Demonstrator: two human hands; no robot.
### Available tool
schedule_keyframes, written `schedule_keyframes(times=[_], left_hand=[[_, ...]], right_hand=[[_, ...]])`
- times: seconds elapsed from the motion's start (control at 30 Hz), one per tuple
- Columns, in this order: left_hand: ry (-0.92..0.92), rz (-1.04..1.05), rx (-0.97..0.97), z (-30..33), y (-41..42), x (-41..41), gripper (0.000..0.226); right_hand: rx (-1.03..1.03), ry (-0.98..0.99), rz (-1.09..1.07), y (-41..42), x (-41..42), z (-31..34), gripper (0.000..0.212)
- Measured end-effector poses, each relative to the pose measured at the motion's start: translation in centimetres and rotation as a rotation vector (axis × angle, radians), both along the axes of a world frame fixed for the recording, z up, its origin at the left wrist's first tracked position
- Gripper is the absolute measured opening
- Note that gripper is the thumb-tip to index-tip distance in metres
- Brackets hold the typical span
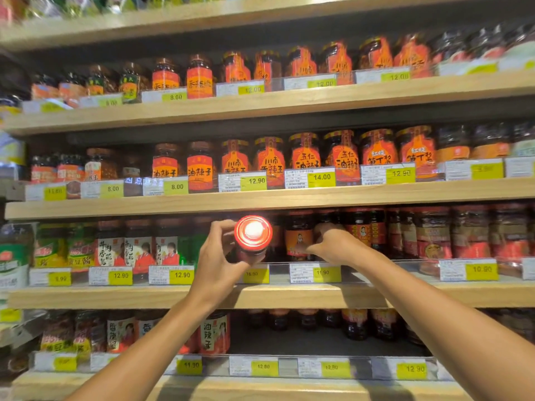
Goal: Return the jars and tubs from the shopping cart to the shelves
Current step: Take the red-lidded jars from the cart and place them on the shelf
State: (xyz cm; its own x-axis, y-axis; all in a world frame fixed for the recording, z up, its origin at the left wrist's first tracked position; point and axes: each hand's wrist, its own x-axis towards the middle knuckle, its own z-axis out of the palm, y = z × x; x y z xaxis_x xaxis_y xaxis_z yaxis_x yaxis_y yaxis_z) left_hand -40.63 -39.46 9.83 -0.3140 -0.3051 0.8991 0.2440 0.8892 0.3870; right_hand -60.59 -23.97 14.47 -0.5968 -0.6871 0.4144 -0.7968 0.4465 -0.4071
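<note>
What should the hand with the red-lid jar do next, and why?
Probably tip the red-lid jar upright and slide it back into the shelf gap above the 16.90 price tag. The left hand grips it tilted, lid toward the camera, at the shelf front, while the right hand reaches among the neighbouring jars, perhaps clearing room.

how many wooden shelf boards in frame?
6. Top board, second, third, fourth under the red-lidded jar that the left hand holds, fifth at the bottom, plus a stub at the left edge.
</note>
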Motion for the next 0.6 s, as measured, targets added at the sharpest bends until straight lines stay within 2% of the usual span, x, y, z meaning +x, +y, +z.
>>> schedule_keyframes(times=[0.2,0.3,0.4,0.6], left_hand=[[-0.068,0.041,0.126,0.8,-0.2,-1.1,0.057],[-0.111,0.172,0.107,1.9,0.7,-1.4,0.051],[-0.150,0.298,0.183,3.1,1.4,-1.5,0.050],[-0.289,0.372,0.256,3.7,1.2,-1.6,0.049]], right_hand=[[-0.022,-0.014,0.019,-0.2,-0.5,-0.2,0.049],[-0.013,0.002,0.027,0.0,-0.3,-0.1,0.045],[-0.023,-0.019,0.039,0.2,-0.4,-0.1,0.044],[-0.029,-0.033,0.094,1.5,0.3,0.1,0.034]])
